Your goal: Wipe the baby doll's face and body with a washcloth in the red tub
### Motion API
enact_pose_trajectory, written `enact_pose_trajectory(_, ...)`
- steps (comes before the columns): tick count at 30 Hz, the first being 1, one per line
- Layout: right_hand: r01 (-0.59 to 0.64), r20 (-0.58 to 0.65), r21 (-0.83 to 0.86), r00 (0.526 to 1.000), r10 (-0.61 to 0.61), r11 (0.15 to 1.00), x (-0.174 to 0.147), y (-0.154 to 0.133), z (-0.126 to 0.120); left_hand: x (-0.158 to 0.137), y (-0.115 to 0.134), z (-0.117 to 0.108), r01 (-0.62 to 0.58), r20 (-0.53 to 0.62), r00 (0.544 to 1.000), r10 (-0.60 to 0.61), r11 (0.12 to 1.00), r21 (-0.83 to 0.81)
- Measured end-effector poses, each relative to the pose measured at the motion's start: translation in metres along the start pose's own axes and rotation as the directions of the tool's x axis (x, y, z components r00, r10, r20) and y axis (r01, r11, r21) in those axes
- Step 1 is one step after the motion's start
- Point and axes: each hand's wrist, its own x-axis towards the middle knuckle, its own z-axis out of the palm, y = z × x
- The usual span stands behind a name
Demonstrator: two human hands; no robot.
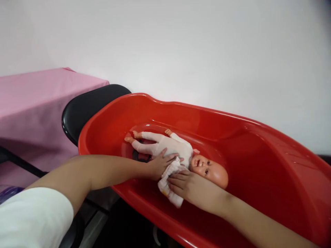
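Observation:
A baby doll (pixel 168 146) in white and pale clothing lies on its back inside a red baby bathtub (pixel 144 103), head to the right, feet to the left. My left hand (pixel 160 166) rests on the doll's torso with fingers stretched out, its fingertips beside a small white cloth (pixel 170 179). The right hand (pixel 190 187) is laid over that cloth near the doll's shoulder, fingers gripping it against the doll's side. Cloth and hands hide the doll's nearer arm. A dark object (pixel 141 155) shows under the doll's legs.
A black chair seat (pixel 85 106) is beside the tub's left end. Behind it stands a table with a pink cloth (pixel 51 89). A white wall (pixel 181 51) runs along the tub's far side. Dark chair parts show at lower left.

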Motion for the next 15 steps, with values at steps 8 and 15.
enact_pose_trajectory(8,-0.097,0.140,0.206,0.988,0.068,0.974,-0.005,0.007,0.009,-0.007,-0.002,-0.013,-0.008,-0.037,0.999,0.005,0.996,-0.090)
enact_pose_trajectory(15,-0.215,0.246,0.449,0.963,0.111,0.867,-0.009,0.005,-0.025,-0.010,-0.041,-0.034,0.077,0.057,0.997,-0.061,0.940,-0.332)
